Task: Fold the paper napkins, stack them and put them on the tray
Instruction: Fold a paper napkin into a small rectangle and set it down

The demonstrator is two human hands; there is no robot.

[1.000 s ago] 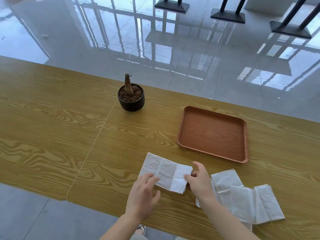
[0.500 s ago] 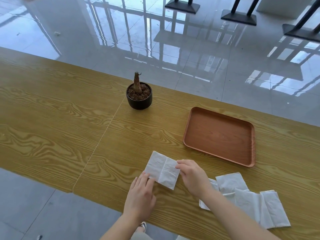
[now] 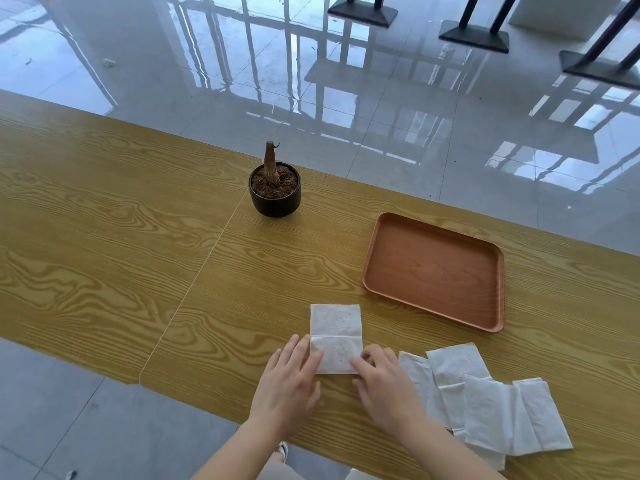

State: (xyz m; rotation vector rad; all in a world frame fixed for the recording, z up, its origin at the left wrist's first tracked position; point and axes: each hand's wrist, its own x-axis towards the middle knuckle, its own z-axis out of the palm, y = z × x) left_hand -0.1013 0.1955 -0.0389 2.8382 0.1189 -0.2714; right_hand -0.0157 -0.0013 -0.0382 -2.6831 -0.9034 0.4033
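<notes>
A white folded napkin [image 3: 335, 323] lies on the wooden table [image 3: 104, 237] in front of me, long side pointing away, with a crease across its middle. My left hand [image 3: 287, 386] lays straight fingers on its near left corner. My right hand [image 3: 384, 386] has bent fingers at the near right corner and seems to pinch it. A loose pile of white napkins [image 3: 485, 407] lies overlapping just right of my right hand. The brown tray [image 3: 433, 271] sits behind them on the right, with nothing in it.
A small black pot with soil and a bare stem [image 3: 274, 197] stands at the table's far edge, left of the tray. A seam [image 3: 194, 289] runs across the tabletop left of the napkin. The table's near edge is close under my wrists.
The napkin was folded shorter and turned so its long side points away from me. Both hands moved to its near corners. The view shifted slightly.
</notes>
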